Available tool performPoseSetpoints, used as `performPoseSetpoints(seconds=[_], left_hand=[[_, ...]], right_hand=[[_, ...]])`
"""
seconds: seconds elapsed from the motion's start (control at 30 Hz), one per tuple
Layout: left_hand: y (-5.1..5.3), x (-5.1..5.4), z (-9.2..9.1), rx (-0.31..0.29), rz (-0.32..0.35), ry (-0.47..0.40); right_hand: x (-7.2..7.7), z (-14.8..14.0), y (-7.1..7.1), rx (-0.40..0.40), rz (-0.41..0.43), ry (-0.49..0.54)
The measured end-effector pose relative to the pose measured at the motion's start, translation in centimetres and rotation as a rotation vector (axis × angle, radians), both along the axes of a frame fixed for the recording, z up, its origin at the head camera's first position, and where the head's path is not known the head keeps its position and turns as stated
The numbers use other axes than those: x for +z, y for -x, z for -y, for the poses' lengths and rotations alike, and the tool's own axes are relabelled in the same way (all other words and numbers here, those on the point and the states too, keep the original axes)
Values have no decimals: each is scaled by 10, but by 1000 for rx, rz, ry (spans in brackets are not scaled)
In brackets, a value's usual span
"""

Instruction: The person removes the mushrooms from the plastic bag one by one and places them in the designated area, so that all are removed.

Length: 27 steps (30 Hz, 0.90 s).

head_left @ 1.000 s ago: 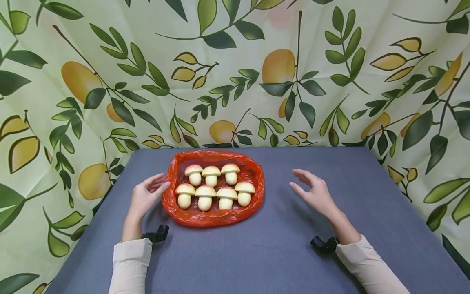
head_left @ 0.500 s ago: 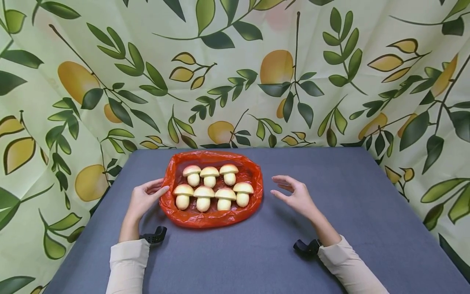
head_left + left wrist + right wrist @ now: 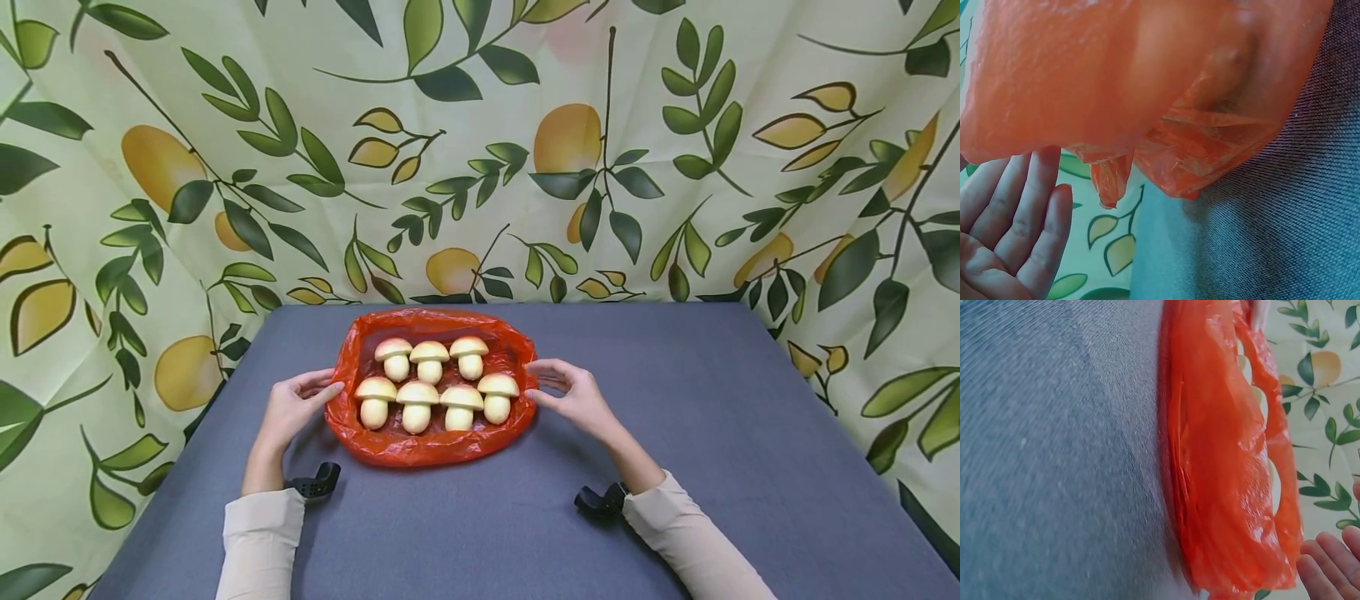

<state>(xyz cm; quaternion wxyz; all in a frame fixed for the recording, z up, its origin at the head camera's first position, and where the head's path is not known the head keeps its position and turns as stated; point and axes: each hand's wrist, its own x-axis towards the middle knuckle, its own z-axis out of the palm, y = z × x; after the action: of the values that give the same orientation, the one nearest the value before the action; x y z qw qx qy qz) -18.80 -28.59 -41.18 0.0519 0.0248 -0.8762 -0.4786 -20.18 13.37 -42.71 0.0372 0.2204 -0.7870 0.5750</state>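
A red plastic bag (image 3: 427, 451) lies with its rim rolled out into an oval, like a shallow basket. Inside sit several mushroom-shaped pieces (image 3: 417, 393) with cream stems and pale, pink-tinged caps, in two rows. My left hand (image 3: 295, 400) touches the left rim; in the left wrist view its fingers (image 3: 1030, 206) stretch out straight beside the plastic. At the opposite rim is my right hand (image 3: 576, 400), thumb and fingertips at the plastic. The right wrist view shows its fingers (image 3: 1329, 562) extended close to the bag's side (image 3: 1222, 456); firm contact is hard to tell.
A blue-grey cloth (image 3: 465, 525) covers the table under the bag. Behind and along both sides hangs a curtain (image 3: 480, 125) printed with leaves and fruit. A black wrist camera (image 3: 318, 482) is strapped to the left wrist, another black camera (image 3: 600, 502) to the right.
My right hand has moved left across the table from well apart to the bag's right rim. The left hand stays at the left rim, closer against it than a second ago.
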Motion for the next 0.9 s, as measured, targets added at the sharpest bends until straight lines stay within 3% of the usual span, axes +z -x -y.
performPoseSetpoints(seconds=[0.33,0.9], left_hand=[[0,0,-1,-10,0,-17],[0,1,0,-12,6,16]], right_hand=[[-1,19,11,56,49,9],[-8,35,23,73,107,-85]])
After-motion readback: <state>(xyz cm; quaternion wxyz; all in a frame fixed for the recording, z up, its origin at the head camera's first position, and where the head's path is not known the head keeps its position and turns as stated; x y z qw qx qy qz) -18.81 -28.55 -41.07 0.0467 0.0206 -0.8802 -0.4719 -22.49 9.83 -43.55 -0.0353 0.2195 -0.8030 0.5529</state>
